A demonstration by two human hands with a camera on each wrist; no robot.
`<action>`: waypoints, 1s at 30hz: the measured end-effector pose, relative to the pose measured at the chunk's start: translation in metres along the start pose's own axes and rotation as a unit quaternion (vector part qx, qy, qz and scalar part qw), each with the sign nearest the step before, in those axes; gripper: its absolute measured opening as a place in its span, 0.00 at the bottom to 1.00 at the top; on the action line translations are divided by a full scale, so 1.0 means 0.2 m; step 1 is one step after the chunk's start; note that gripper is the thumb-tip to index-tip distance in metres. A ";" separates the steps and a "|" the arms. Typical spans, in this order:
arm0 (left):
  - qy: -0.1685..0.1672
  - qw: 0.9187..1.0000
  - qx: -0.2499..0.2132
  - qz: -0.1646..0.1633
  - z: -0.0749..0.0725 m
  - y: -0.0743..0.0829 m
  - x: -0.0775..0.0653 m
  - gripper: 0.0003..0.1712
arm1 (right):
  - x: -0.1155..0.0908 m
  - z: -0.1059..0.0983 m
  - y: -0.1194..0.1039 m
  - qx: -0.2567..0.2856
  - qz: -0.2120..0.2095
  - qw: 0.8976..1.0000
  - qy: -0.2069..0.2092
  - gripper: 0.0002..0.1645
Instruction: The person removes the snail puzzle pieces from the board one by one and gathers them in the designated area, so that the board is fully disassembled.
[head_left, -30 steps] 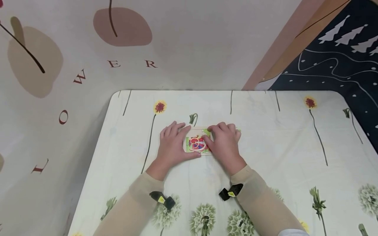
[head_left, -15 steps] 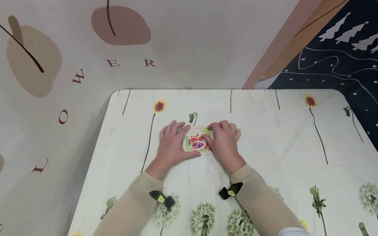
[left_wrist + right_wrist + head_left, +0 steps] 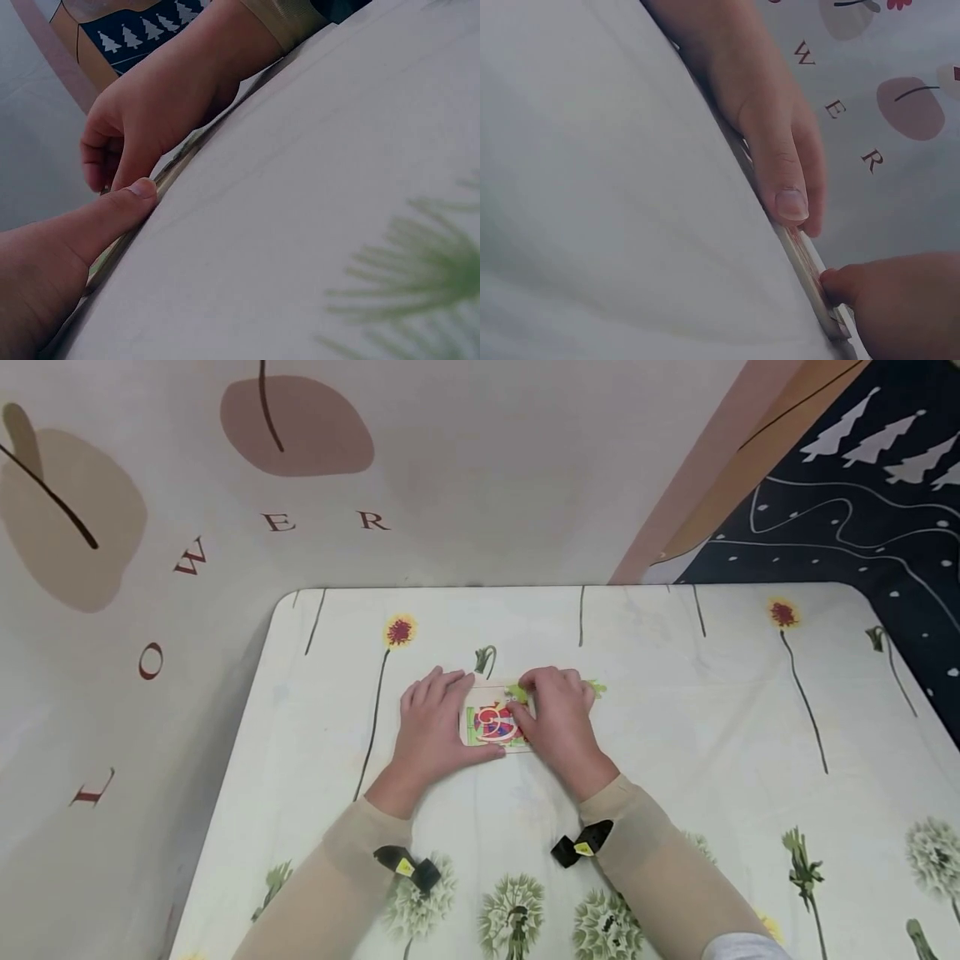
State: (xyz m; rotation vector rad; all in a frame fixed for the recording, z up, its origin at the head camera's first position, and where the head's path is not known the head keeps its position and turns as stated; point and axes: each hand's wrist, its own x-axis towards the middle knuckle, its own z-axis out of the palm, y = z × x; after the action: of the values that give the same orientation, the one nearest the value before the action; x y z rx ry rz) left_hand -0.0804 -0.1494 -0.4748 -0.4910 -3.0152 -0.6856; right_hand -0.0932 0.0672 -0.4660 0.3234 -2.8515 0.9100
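Observation:
A small flat picture puzzle (image 3: 491,727) with a pale frame and a red, purple and green picture lies on the table between both hands. My left hand (image 3: 431,722) holds it, fingers along its left and far edges, thumb along the near edge. In the left wrist view that thumb (image 3: 112,214) lies against the board's side. My right hand (image 3: 562,718) is over the puzzle's right part; thumb and forefinger pinch a green puzzle piece (image 3: 517,693) at the far right corner, mostly hidden by the fingers. The board's thin edge (image 3: 806,270) shows in the right wrist view.
A white cloth (image 3: 675,735) printed with flowers covers the table. A bright green patch (image 3: 597,687) shows just right of my right hand. Behind the table's far edge rises a pale printed wall (image 3: 487,527), with a dark tree-patterned section (image 3: 847,527) at the right.
My right hand's outer fingers have drawn in slightly, showing more of the green patch beside them. The left hand keeps its hold on the puzzle. The whole head view has shifted a little.

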 end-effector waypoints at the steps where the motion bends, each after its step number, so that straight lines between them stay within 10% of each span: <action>1: -0.001 1.000 0.000 -0.001 0.00 0.00 0.00 0.70 | 0.00 0.00 0.00 0.007 -0.014 1.000 0.003 0.19; 9: 0.001 1.000 -0.003 -0.010 0.00 0.00 0.00 0.78 | -0.01 0.01 0.02 0.020 -0.085 0.996 0.037 0.16; 30: 0.000 1.000 -0.002 -0.005 0.00 0.00 0.00 0.75 | -0.03 0.02 0.05 0.073 -0.091 0.991 0.060 0.26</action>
State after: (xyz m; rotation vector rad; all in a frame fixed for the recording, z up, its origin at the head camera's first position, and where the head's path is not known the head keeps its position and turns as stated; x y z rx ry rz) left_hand -0.0794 -0.1496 -0.4739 -0.4771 -3.0191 -0.6910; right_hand -0.0906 0.0734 -0.4760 0.5165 -2.6019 1.0637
